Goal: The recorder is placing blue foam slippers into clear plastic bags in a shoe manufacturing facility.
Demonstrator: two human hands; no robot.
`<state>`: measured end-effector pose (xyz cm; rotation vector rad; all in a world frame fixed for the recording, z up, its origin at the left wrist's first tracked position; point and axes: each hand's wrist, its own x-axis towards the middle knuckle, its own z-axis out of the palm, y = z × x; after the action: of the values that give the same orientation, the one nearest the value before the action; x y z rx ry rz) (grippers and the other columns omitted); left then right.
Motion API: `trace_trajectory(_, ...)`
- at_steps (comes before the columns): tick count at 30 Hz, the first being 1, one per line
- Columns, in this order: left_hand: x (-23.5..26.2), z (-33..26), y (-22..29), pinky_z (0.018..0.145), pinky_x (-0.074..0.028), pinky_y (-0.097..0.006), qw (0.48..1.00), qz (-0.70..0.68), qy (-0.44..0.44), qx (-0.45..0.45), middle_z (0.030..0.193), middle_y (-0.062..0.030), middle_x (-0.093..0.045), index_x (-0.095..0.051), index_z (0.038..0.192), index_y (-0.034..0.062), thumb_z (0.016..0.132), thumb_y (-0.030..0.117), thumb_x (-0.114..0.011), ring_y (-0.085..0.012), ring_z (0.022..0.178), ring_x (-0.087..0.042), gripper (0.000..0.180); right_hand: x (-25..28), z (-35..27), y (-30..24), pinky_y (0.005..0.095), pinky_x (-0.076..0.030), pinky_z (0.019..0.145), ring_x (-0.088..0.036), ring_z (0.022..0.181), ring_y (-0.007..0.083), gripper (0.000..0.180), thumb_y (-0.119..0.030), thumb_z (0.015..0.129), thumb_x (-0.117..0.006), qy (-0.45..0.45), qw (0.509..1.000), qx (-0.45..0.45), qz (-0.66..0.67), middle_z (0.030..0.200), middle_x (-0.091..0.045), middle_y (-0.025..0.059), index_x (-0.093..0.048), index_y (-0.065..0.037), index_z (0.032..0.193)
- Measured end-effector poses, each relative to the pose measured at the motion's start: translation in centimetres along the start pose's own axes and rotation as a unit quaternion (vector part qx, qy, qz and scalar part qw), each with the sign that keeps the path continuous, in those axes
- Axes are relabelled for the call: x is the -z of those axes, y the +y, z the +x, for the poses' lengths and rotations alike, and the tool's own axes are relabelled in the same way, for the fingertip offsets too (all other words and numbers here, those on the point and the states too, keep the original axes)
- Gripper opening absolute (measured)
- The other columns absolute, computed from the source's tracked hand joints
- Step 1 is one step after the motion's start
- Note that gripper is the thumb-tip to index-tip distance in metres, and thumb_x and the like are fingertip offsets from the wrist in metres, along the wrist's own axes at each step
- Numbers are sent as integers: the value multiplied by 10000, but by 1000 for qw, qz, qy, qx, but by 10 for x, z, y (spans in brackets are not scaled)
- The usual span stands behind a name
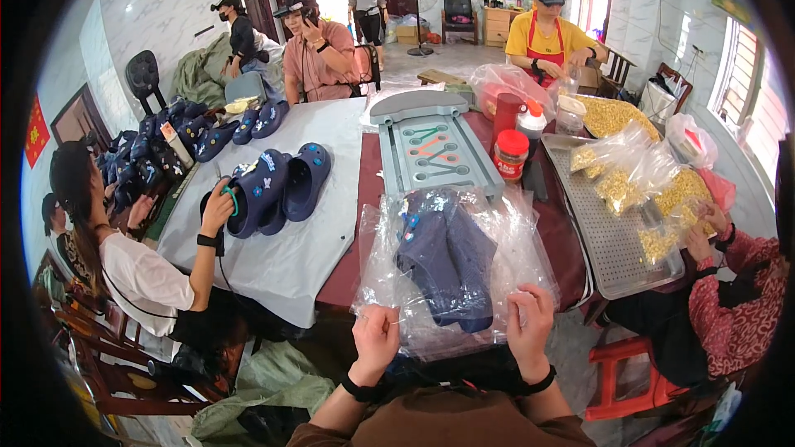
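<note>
A pair of dark blue clogs [431, 269] lies soles up or sideways, I cannot tell which, within a clear plastic bag [513, 236] at the near edge of the table. My left hand [375, 336] is closed at the bag's near left corner, fingers curled on the film. On the other side, my right hand [531, 321] pinches the film near the right corner. Small coloured charms show on one clog through the plastic. Just beyond the bag lies a grey plastic board [435, 149] with green and orange shapes in its face.
Several blue clogs [306, 182] stand to the left, where a co-worker's hand [219, 205] holds green-handled scissors [232, 197]. A red-lidded jar [511, 153] is right of the board. Farther right, a perforated metal tray [592, 236] carries bags of yellow pieces. A red stool [625, 377] stands below.
</note>
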<state>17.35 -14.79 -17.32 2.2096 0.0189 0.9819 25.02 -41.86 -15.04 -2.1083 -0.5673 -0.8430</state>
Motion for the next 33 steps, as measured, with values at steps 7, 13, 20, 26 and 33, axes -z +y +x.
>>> trace_trajectory(7,-2,5,13,565,-452,-382,996,-55,48,47,724,-94,-558,-598,820,55,849,-25,-722,-294,631,-579,150,-1,-2,5,430,-517,861,-659,1000,365,198,24,843,-693,26,999,-46,12,1059,-689,137,-695,-49,1026)
trace_trajectory(13,2,2,5,538,-442,-375,1000,-4,-1,11,698,-105,-535,-556,763,58,856,-9,-737,-300,589,-553,213,7,0,9,397,-547,763,-698,871,351,149,54,854,-677,30,998,-59,21,966,-705,147,-697,-27,977)
trace_trajectory(20,4,10,10,518,-419,-387,1000,-15,-15,5,710,-101,-499,-491,752,52,844,4,-760,-284,574,-515,288,14,-6,25,382,-553,854,-659,1091,327,471,-32,824,-751,-78,995,-53,22,1322,-600,178,-626,-50,1278)
trace_trajectory(26,1,9,17,582,-489,-342,988,-109,-75,77,851,-99,-612,-605,931,36,832,-6,-761,-265,695,-598,190,20,-2,1,463,-467,1082,-463,1373,425,978,-154,733,-862,-202,961,-97,162,1560,-352,234,-343,-33,1552)
trace_trajectory(33,-5,1,17,669,-520,-304,988,-102,-93,66,875,-83,-653,-630,915,12,855,-18,-742,-191,761,-637,130,0,-14,16,464,-401,1125,-452,1362,416,983,-141,761,-857,-242,964,-17,107,1528,-388,236,-313,-34,1573)
